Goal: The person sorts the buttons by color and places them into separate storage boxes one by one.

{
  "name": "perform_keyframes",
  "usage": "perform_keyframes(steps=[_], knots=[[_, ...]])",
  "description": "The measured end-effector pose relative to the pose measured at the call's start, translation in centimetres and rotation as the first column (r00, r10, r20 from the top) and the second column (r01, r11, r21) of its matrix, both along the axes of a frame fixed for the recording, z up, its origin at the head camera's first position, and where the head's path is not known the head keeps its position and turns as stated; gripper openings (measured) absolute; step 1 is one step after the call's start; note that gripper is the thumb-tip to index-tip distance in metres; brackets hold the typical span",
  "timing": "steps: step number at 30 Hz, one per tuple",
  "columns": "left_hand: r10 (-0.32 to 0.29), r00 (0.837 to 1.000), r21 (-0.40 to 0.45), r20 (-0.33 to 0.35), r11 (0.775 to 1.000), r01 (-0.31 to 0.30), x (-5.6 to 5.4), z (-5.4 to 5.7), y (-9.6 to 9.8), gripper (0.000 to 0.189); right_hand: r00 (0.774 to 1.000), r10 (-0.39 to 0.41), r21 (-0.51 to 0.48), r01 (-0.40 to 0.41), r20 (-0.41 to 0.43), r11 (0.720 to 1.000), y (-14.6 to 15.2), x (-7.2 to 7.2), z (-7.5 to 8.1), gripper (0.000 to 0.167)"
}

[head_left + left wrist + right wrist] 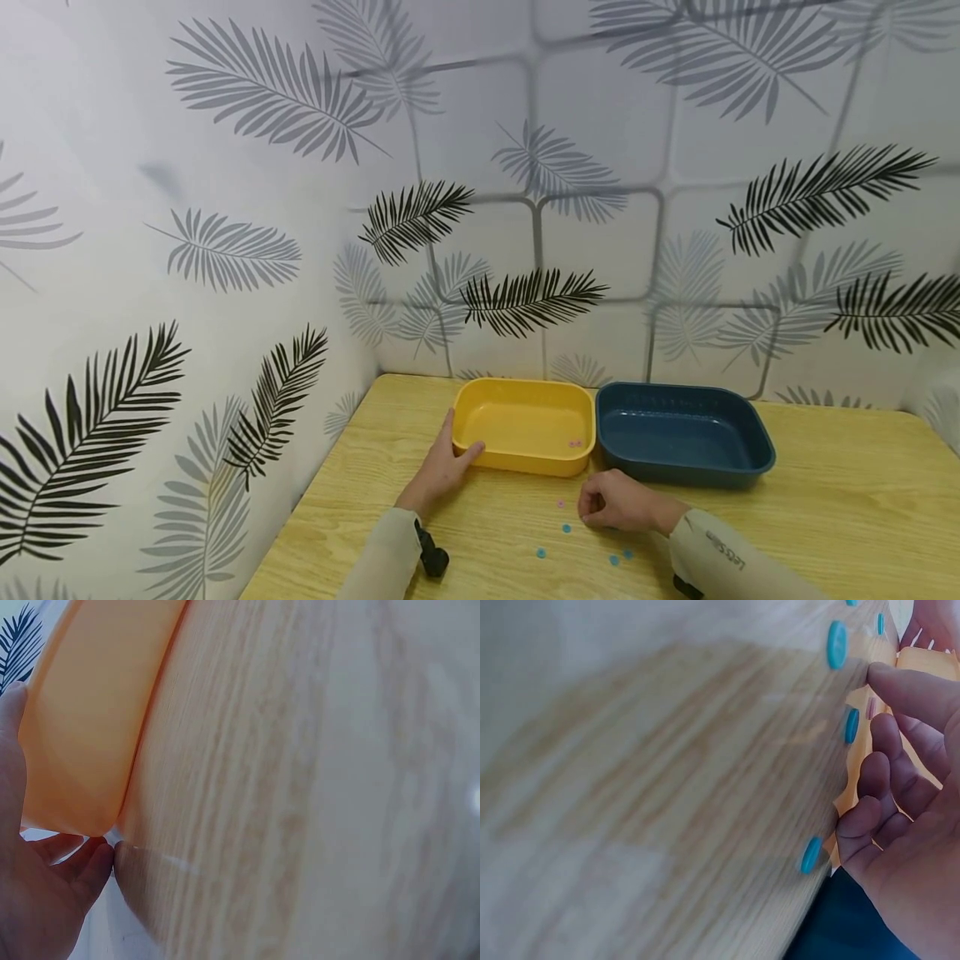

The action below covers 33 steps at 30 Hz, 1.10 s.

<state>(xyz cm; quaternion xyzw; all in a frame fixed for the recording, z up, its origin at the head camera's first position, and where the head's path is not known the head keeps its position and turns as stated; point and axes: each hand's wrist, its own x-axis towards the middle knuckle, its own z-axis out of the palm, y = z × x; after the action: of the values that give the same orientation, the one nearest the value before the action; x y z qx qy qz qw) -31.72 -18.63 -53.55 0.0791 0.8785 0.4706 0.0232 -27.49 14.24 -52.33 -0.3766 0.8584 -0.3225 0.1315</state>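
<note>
At the near left corner of the yellow tray [517, 463], my left hand [444, 467] grips the wall, thumb at the front and fingers along the left side. Over the wood table, my right hand [618, 500] hangs low with loosely curled fingers. In the right wrist view its thumb and index finger [885, 735] stand apart, with nothing seen held. Small blue button-like discs [837, 645] lie around it, one blue disc [810, 855] close to the little finger. A pink disc [560, 503] rests left of the right hand. Two pink discs [575, 444] lie inside the yellow tray.
A dark blue tray [686, 473] stands against the yellow one's right side, just beyond my right hand. Both are near the table's [840, 500] back edge, before a leaf-patterned wall [600, 250]. More blue discs [541, 552] are scattered nearer to me.
</note>
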Motion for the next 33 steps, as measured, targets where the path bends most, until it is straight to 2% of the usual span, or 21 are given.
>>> perform_keyframes(steps=[8,15,22,33], knots=[[0.008,1.0,0.006,0.006,1.0,-0.008,0.2,0.0,0.0,0.094,0.997,-0.042,-0.015,0.044,0.071,0.999,0.2,0.5,0.5,0.006],[0.001,1.0,0.009,-0.009,1.0,-0.001,0.4,0.3,0.1,0.093,0.994,-0.092,-0.059,0.095,0.051,0.994,0.7,0.7,2.1,0.007],[0.014,1.0,0.022,0.014,1.0,-0.015,0.6,0.5,0.2,0.09,0.987,-0.155,-0.062,0.157,0.035,0.986,1.1,0.7,3.1,0.007],[0.012,1.0,0.017,0.007,1.0,-0.012,0.4,0.6,0.3,0.092,0.984,-0.151,-0.206,0.167,0.091,0.964,1.8,0.5,3.9,0.005]])
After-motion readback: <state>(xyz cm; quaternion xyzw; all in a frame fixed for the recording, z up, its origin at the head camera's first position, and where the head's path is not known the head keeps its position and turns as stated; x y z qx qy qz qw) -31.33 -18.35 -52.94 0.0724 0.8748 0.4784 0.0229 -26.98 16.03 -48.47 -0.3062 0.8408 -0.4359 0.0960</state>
